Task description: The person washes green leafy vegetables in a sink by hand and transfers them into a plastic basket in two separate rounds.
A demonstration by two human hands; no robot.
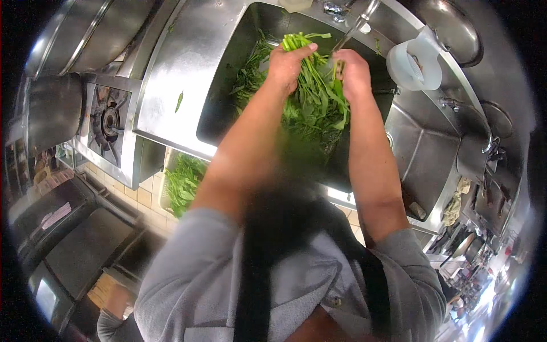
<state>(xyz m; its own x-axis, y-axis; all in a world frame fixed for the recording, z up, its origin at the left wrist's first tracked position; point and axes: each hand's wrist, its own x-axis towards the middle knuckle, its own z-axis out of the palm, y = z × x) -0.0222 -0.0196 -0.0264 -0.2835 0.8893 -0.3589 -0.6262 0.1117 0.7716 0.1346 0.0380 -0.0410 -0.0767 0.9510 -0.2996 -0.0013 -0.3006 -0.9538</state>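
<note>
My left hand is wrapped round a bunch of leafy greens, its pale cut stems pointing up past my thumb. The leaves hang down to the right, between my two hands. Close by on the right, my right hand has its fingers curled in, with a bit of stem showing at the fingertips; the palm side is partly hidden. Both hands are over a deep metal sink, where more loose greens lie. A faucet reaches over the sink just above my right hand.
A translucent plastic pitcher stands right of the sink, above a second basin. To the left are a steel drainboard with a stray leaf and a gas burner. Below, a basket holds greens. Another person's arm shows lower left.
</note>
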